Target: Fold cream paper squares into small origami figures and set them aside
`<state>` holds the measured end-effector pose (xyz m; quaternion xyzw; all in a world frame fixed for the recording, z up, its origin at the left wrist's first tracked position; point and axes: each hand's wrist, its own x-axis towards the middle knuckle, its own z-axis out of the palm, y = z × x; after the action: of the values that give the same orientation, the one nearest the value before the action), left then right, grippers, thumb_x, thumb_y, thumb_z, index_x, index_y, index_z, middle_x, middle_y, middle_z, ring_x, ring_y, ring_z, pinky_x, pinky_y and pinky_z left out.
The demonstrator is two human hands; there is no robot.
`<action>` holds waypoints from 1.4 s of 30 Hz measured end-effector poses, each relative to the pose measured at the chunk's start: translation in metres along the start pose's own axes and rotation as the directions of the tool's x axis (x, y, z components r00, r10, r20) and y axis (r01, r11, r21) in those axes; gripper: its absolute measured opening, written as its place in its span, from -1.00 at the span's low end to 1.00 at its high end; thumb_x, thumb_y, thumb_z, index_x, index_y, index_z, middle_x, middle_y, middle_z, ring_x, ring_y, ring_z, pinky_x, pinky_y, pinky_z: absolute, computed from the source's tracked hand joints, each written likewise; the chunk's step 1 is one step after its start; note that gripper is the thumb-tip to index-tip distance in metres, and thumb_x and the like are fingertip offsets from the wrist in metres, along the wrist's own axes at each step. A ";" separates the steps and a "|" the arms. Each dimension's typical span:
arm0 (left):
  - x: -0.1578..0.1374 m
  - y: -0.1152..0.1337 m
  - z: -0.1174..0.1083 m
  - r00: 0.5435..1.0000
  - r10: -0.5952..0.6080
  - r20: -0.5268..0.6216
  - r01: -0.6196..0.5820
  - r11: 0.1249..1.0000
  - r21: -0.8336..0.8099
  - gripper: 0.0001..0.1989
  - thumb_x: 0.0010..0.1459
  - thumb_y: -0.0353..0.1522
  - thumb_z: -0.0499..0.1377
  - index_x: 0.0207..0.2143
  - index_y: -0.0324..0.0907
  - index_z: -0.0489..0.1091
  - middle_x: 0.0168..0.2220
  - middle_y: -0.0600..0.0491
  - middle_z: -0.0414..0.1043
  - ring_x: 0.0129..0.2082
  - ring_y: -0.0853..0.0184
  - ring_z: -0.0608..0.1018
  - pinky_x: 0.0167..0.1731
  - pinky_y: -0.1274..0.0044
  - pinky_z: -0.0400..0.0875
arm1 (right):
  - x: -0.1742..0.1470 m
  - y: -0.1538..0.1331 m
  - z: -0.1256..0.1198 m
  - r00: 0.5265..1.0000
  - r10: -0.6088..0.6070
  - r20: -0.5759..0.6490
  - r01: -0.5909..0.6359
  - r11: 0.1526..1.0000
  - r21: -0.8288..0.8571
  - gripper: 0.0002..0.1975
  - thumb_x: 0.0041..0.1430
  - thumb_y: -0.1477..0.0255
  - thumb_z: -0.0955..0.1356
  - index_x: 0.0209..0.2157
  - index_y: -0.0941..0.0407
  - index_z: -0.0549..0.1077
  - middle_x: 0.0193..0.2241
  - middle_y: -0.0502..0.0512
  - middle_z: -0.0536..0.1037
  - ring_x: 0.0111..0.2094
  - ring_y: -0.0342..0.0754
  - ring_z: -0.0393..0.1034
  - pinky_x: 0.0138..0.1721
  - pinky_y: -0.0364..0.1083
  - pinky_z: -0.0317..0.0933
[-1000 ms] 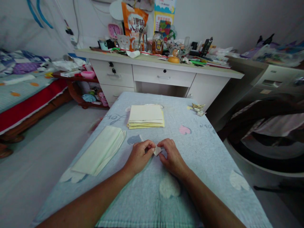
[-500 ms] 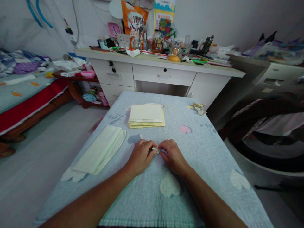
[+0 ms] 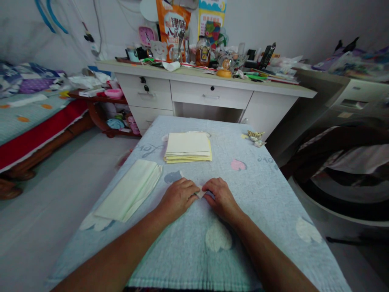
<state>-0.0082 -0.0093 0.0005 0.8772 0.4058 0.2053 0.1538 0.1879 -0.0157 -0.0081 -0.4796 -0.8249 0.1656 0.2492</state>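
Between my two hands is a small piece of pale paper (image 3: 201, 192), pinched at both sides over the middle of the cloth-covered table (image 3: 261, 227). My left hand (image 3: 180, 197) grips its left side between thumb and fingers. My right hand (image 3: 219, 196) is closed on its right side; the fingertips partly hide the paper. Beyond the hands lies a stack of cream and yellow paper sheets (image 3: 188, 144). To the left of my left hand rests a folded pale green sheet (image 3: 129, 190), slanting toward the table's left edge.
Small crumpled pieces (image 3: 256, 137), one with a dark and gold pattern, lie at the table's far right. Behind stands a white desk (image 3: 209, 95) crowded with jars and packets. A bed (image 3: 36, 121) is at the left, a front-loading washing machine (image 3: 355, 97) at the right.
The small paper now looks flatter and more spread between my fingertips. Both hands stay in almost the same place; the whole view has shifted slightly.
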 end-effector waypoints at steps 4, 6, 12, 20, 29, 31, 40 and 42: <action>0.002 0.000 0.002 0.999 0.037 -0.009 -0.036 0.997 0.065 -0.89 0.20 -0.39 0.14 -0.28 -0.17 0.46 -0.32 0.02 0.46 -0.26 0.27 0.42 -0.20 0.44 0.30 | 0.000 0.001 0.000 1.000 -0.002 -0.003 0.002 1.000 0.003 -0.85 0.05 0.59 0.41 -0.31 0.11 0.47 -0.30 0.06 0.49 -0.21 -0.02 0.26 -0.14 -0.04 0.08; 0.002 0.000 0.003 0.999 0.048 -0.013 -0.047 0.996 0.079 -0.88 0.22 -0.39 0.12 -0.30 -0.18 0.46 -0.34 0.03 0.45 -0.28 0.28 0.41 -0.22 0.45 0.31 | 0.000 0.001 0.000 1.000 0.001 -0.002 -0.001 1.000 0.006 -0.86 0.05 0.58 0.42 -0.32 0.11 0.47 -0.30 0.05 0.49 -0.21 -0.03 0.26 -0.14 -0.05 0.08; 0.000 -0.001 0.003 0.999 0.033 -0.037 -0.033 0.999 0.012 -0.92 0.17 -0.42 0.17 -0.27 -0.18 0.44 -0.30 0.04 0.43 -0.23 0.29 0.39 -0.21 0.46 0.31 | -0.001 0.000 -0.002 1.000 0.008 -0.013 -0.008 1.000 0.017 -0.86 0.05 0.59 0.42 -0.34 0.09 0.49 -0.31 0.03 0.49 -0.22 -0.04 0.26 -0.14 -0.06 0.07; 0.003 0.002 0.002 0.998 0.049 -0.036 -0.047 0.997 0.060 -0.82 0.24 -0.36 0.10 -0.36 -0.17 0.48 -0.35 0.02 0.41 -0.28 0.30 0.38 -0.26 0.47 0.30 | 0.000 -0.004 -0.003 0.999 0.043 -0.018 -0.043 0.999 0.023 -0.91 0.08 0.56 0.41 -0.38 0.09 0.53 -0.31 0.04 0.49 -0.22 -0.04 0.27 -0.14 -0.05 0.07; 0.006 0.000 0.003 0.998 -0.049 -0.049 0.046 0.997 -0.064 -0.88 0.20 -0.40 0.14 -0.39 -0.19 0.43 -0.36 0.04 0.41 -0.27 0.31 0.40 -0.22 0.46 0.30 | 0.001 -0.006 -0.002 0.992 0.122 -0.015 -0.122 0.992 0.041 -0.94 0.09 0.56 0.39 -0.39 0.12 0.47 -0.35 0.03 0.45 -0.24 -0.05 0.24 -0.16 -0.07 0.05; 0.007 -0.001 0.004 0.996 -0.068 -0.050 0.064 0.996 -0.069 -0.88 0.20 -0.40 0.13 -0.40 -0.19 0.42 -0.36 0.04 0.40 -0.27 0.30 0.41 -0.21 0.45 0.29 | 0.001 -0.007 -0.002 0.991 0.130 -0.016 -0.129 0.991 0.029 -0.95 0.10 0.55 0.39 -0.38 0.12 0.47 -0.33 0.04 0.44 -0.23 -0.05 0.23 -0.15 -0.07 0.05; 0.008 -0.001 0.006 0.988 -0.131 -0.079 0.125 0.989 -0.073 -0.90 0.17 -0.39 0.15 -0.42 -0.18 0.40 -0.36 0.06 0.39 -0.27 0.29 0.41 -0.21 0.45 0.27 | 0.005 -0.012 -0.002 0.982 0.190 0.018 -0.189 0.980 -0.057 -0.96 0.15 0.51 0.36 -0.37 0.11 0.47 -0.28 0.07 0.41 -0.19 -0.02 0.19 -0.16 -0.06 0.00; 0.008 0.000 0.006 0.987 -0.138 -0.079 0.132 0.989 -0.071 -0.90 0.17 -0.39 0.14 -0.42 -0.17 0.40 -0.36 0.06 0.39 -0.27 0.29 0.41 -0.21 0.45 0.27 | 0.006 -0.013 -0.002 0.980 0.198 0.029 -0.195 0.978 -0.078 -0.95 0.17 0.50 0.34 -0.37 0.12 0.46 -0.27 0.07 0.41 -0.20 -0.03 0.18 -0.17 -0.06 -0.01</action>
<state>-0.0003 -0.0040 -0.0030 0.8329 0.4634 0.2440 0.1790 0.1769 -0.0164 0.0018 -0.5646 -0.7835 0.1671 0.1985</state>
